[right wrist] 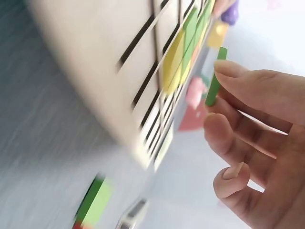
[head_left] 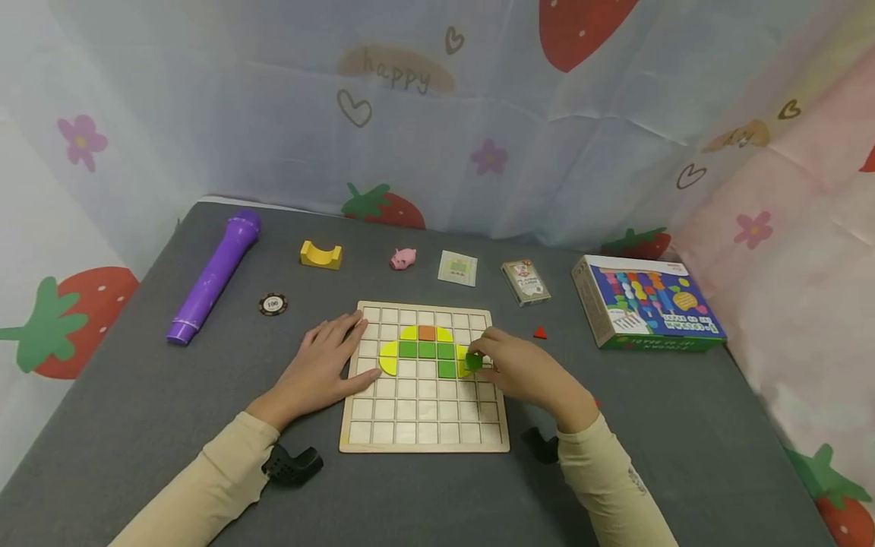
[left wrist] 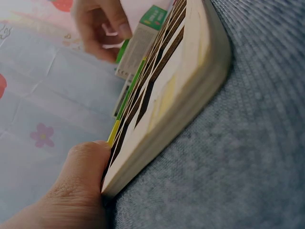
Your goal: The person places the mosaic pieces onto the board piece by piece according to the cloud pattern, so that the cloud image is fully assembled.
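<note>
Green tile pinched edge-up in right hand fingers.

Left hand lies flat, fingers straight — right hand pinches, fingertips together.

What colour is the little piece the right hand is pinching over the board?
Green: the small piece pinched by the right hand; clearest in the right wrist view.
</note>
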`<action>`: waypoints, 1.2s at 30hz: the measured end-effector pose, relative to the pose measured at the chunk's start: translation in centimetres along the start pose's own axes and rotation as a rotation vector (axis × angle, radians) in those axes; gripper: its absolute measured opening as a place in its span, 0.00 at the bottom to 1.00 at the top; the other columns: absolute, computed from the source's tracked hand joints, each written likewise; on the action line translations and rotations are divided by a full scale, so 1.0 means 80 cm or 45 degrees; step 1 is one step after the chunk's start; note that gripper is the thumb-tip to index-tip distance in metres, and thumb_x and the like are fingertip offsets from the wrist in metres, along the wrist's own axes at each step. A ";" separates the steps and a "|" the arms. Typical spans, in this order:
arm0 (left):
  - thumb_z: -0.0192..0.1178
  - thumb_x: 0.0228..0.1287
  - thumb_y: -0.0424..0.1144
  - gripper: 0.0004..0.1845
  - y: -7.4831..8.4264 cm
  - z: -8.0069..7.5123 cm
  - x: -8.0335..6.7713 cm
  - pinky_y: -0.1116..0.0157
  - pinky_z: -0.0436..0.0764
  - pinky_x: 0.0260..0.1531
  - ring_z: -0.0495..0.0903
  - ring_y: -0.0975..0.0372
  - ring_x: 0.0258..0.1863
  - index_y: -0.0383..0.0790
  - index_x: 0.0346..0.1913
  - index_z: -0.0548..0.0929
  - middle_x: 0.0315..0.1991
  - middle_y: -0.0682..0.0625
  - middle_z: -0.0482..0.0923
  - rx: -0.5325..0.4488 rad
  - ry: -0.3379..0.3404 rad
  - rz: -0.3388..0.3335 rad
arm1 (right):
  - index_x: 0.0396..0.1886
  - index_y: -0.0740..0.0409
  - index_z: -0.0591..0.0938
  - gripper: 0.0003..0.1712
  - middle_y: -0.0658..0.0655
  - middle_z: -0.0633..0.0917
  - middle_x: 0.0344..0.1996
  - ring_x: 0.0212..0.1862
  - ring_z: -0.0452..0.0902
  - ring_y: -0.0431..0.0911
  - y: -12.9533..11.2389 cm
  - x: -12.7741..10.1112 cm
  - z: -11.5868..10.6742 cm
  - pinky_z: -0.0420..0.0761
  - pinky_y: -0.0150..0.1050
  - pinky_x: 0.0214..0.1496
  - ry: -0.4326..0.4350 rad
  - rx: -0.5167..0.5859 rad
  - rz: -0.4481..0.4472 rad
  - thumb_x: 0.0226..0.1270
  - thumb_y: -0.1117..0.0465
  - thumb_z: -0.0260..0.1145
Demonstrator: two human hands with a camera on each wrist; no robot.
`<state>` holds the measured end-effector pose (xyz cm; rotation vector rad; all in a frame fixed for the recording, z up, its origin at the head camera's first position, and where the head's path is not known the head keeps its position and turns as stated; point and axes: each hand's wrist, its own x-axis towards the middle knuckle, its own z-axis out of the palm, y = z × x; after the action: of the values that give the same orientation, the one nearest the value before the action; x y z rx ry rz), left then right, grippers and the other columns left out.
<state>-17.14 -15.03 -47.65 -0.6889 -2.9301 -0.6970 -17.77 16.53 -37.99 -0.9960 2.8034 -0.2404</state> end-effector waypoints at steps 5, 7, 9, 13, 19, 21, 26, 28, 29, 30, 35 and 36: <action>0.53 0.63 0.65 0.46 -0.001 0.000 -0.001 0.44 0.50 0.67 0.52 0.47 0.73 0.37 0.74 0.56 0.75 0.43 0.50 -0.003 0.002 0.000 | 0.52 0.56 0.81 0.19 0.51 0.79 0.43 0.34 0.76 0.39 -0.023 0.026 0.001 0.78 0.34 0.38 -0.027 -0.016 -0.077 0.61 0.59 0.70; 0.53 0.63 0.65 0.46 -0.001 0.001 0.000 0.44 0.50 0.67 0.52 0.48 0.73 0.38 0.74 0.56 0.75 0.43 0.50 0.001 0.005 0.000 | 0.51 0.55 0.81 0.18 0.51 0.79 0.43 0.34 0.76 0.39 -0.030 0.034 0.002 0.79 0.33 0.38 -0.030 -0.012 -0.113 0.61 0.59 0.70; 0.52 0.63 0.65 0.46 -0.001 0.001 0.000 0.44 0.51 0.67 0.53 0.48 0.73 0.37 0.74 0.56 0.75 0.43 0.51 0.012 0.010 0.002 | 0.50 0.55 0.81 0.17 0.50 0.79 0.43 0.35 0.76 0.38 -0.037 0.042 0.004 0.79 0.33 0.39 -0.044 0.013 -0.136 0.61 0.59 0.70; 0.52 0.63 0.65 0.46 -0.001 0.001 0.001 0.44 0.51 0.68 0.53 0.48 0.73 0.37 0.74 0.56 0.75 0.43 0.51 0.018 0.012 0.006 | 0.48 0.54 0.81 0.15 0.48 0.78 0.41 0.36 0.75 0.37 -0.048 0.055 0.010 0.78 0.34 0.41 -0.092 0.019 -0.158 0.62 0.57 0.69; 0.52 0.63 0.65 0.46 0.000 -0.001 0.000 0.45 0.51 0.68 0.52 0.48 0.73 0.38 0.75 0.55 0.75 0.43 0.50 0.008 -0.001 -0.001 | 0.45 0.53 0.81 0.11 0.47 0.77 0.38 0.34 0.72 0.38 -0.058 0.070 0.014 0.76 0.34 0.39 -0.129 -0.028 -0.178 0.64 0.57 0.68; 0.52 0.63 0.65 0.46 0.000 -0.001 0.000 0.45 0.51 0.68 0.52 0.49 0.73 0.38 0.75 0.55 0.75 0.43 0.50 0.013 0.002 -0.003 | 0.43 0.52 0.81 0.09 0.47 0.76 0.38 0.33 0.71 0.39 -0.060 0.075 0.014 0.75 0.33 0.38 -0.149 -0.025 -0.178 0.64 0.58 0.68; 0.52 0.63 0.65 0.46 -0.001 0.001 0.000 0.45 0.51 0.68 0.52 0.49 0.73 0.38 0.74 0.56 0.75 0.44 0.50 0.024 0.005 -0.004 | 0.42 0.51 0.82 0.08 0.47 0.78 0.40 0.37 0.73 0.38 -0.063 0.083 0.019 0.77 0.31 0.42 -0.175 -0.051 -0.194 0.64 0.58 0.68; 0.52 0.63 0.66 0.46 -0.001 0.001 0.001 0.45 0.51 0.68 0.52 0.49 0.73 0.38 0.74 0.56 0.75 0.44 0.50 0.024 0.003 -0.004 | 0.42 0.51 0.82 0.08 0.48 0.79 0.42 0.39 0.74 0.38 -0.065 0.084 0.021 0.78 0.31 0.44 -0.172 -0.070 -0.208 0.64 0.58 0.68; 0.52 0.63 0.66 0.46 -0.001 0.001 0.001 0.45 0.51 0.68 0.52 0.49 0.73 0.38 0.74 0.56 0.75 0.44 0.50 0.022 0.002 -0.005 | 0.42 0.51 0.83 0.08 0.48 0.79 0.42 0.40 0.75 0.38 -0.065 0.085 0.021 0.78 0.32 0.44 -0.170 -0.074 -0.212 0.64 0.58 0.68; 0.52 0.63 0.66 0.46 -0.001 0.001 0.001 0.45 0.51 0.68 0.52 0.49 0.73 0.38 0.74 0.56 0.75 0.44 0.50 0.020 0.001 -0.006 | 0.42 0.51 0.83 0.08 0.48 0.79 0.42 0.41 0.75 0.38 -0.066 0.085 0.021 0.78 0.32 0.45 -0.165 -0.075 -0.218 0.64 0.58 0.68; 0.52 0.63 0.66 0.46 -0.002 0.001 0.001 0.45 0.50 0.68 0.52 0.49 0.73 0.38 0.74 0.56 0.75 0.44 0.50 0.022 0.003 -0.008 | 0.41 0.51 0.83 0.07 0.48 0.80 0.41 0.40 0.74 0.39 -0.068 0.086 0.022 0.78 0.32 0.44 -0.147 -0.091 -0.233 0.64 0.59 0.68; 0.52 0.63 0.66 0.46 -0.002 0.002 0.000 0.45 0.50 0.68 0.52 0.49 0.73 0.38 0.74 0.56 0.75 0.44 0.50 0.022 0.002 -0.009 | 0.41 0.51 0.83 0.07 0.48 0.80 0.41 0.40 0.74 0.38 -0.069 0.086 0.022 0.78 0.32 0.43 -0.144 -0.097 -0.237 0.63 0.59 0.68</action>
<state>-17.24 -15.09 -47.83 -0.6764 -2.9347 -0.6717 -19.32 7.78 -39.26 -1.2480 2.6383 -0.0958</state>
